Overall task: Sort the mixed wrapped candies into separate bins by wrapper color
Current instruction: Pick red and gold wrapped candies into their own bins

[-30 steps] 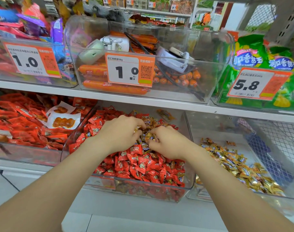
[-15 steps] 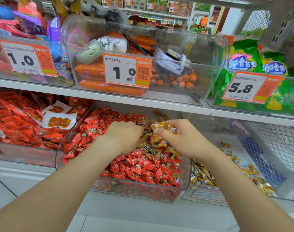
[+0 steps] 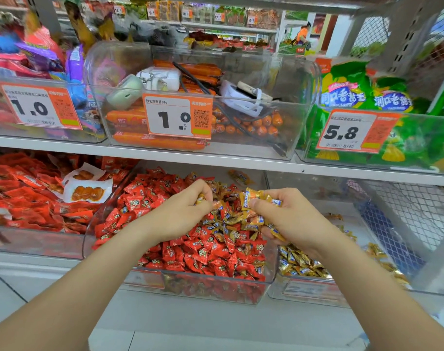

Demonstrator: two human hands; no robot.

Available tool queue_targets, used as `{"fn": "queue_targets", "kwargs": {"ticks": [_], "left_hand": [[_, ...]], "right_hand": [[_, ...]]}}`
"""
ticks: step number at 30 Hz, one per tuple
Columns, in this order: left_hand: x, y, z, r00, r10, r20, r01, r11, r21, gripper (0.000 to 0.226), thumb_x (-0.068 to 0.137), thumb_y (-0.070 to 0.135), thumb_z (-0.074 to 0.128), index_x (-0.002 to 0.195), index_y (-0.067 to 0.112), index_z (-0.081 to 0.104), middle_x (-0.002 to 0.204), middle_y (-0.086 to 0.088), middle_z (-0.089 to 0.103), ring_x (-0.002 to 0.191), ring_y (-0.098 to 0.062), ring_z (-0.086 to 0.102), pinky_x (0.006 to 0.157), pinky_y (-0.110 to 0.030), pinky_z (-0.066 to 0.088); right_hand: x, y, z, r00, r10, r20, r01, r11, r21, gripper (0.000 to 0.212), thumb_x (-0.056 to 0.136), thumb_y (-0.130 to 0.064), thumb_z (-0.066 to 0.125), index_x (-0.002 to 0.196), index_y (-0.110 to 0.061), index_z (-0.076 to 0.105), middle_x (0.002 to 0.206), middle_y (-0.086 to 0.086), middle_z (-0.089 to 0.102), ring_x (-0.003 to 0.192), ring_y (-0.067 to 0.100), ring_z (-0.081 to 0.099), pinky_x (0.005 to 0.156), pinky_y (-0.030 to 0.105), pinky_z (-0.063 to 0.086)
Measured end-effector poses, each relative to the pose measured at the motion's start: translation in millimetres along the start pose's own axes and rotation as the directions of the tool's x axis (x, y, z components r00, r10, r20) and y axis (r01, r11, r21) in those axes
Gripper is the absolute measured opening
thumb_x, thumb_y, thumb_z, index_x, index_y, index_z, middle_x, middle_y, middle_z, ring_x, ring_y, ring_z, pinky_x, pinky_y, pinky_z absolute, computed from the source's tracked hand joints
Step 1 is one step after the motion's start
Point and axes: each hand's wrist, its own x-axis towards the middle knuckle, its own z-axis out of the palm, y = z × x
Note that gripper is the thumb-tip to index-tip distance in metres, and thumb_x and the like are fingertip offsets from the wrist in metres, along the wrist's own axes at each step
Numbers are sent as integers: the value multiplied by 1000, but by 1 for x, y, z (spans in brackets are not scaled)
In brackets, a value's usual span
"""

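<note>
Holding a loose bunch of gold-and-blue foil-wrapped candies (image 3: 257,197), the right hand (image 3: 294,219) has its fingers curled round them w/ the thumb pressed on top. A few wrappers stick out under the palm, so some may slip before the hand reaches the clear plastic bin on the right (image 3: 307,292), where other gold ones lie by its front left corner. The hand is above the right edge of the clear plastic middle bin (image 3: 210,287), so a dropped pc probably falls back among the red foil-wrapped candies (image 3: 203,252) or between the two bins. The left hand (image 3: 180,214) pinches a gold candy (image 3: 200,198) w/ curled fingertips toward the bin's back edge; this hold looks small & the foil slippery. Red pcs could also be taken along by mistake, as both colours lie mixed in the bin's middle.
</note>
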Motion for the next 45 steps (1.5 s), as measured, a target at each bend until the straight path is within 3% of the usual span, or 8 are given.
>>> {"fn": "queue_targets", "kwargs": {"ticks": [6,12,19,24,30,35,42,45], "left_hand": [[1,0,5,998,-44,-35,45,999,31,6,105,30,53,101,26,54,66,6,49,49,-11,36,49,-28,33],[-4,0,1,994,-50,-102,59,994,96,32,101,60,52,99,28,51,74,-3,64,57,-13,49,56,-32,39],[-5,-6,-5,983,-36,-182,60,990,129,34,102,61,48,93,27,50,85,-13,69,73,-25,63,64,-33,45],[-9,-5,-8,981,128,-144,-98,975,199,9,103,44,58,97,38,61,88,13,69,80,-13,70,79,-42,57],[-18,10,6,990,61,125,-130,739,661,35,90,70,63,97,36,64,90,12,63,88,-13,62,67,-34,49],[-12,18,22,982,-1,187,-152,578,802,55,89,71,63,111,20,67,98,0,66,93,-27,67,73,-39,56],[-14,16,14,987,157,32,-147,805,574,26,99,58,56,100,33,61,90,12,62,87,-14,61,77,-40,54],[-20,31,16,978,188,-88,-157,946,284,22,99,56,59,98,34,62,78,14,64,72,-3,58,67,-18,44]], "right_hand": [[-4,-1,4,998,-59,-16,57,994,-91,22,103,-36,65,105,-17,75,55,-10,52,47,10,42,69,44,57],[-2,-5,6,995,-103,-7,101,987,-128,26,103,-35,64,89,-15,72,58,-4,46,46,12,40,52,30,44],[1,-2,5,994,-109,17,110,982,-154,28,103,-38,65,89,-15,73,67,5,55,52,18,45,50,30,41],[0,-2,2,995,-104,0,103,984,-148,32,103,-36,65,99,-5,71,61,-1,47,47,14,42,49,28,42],[-5,-4,-1,995,-100,13,101,984,-148,25,103,-37,66,97,-14,75,65,3,50,50,14,41,53,29,49],[-9,-3,-9,997,-66,26,68,994,-88,28,103,-34,66,95,-8,73,59,-2,49,50,15,42,64,42,56],[-14,0,-24,999,-4,43,4,1000,-4,20,102,-35,67,103,-17,77,90,14,63,59,21,48,46,23,44],[-16,9,-44,998,31,62,-38,991,127,22,102,-28,69,110,-8,75,98,22,67,54,19,43,41,22,32]]}}
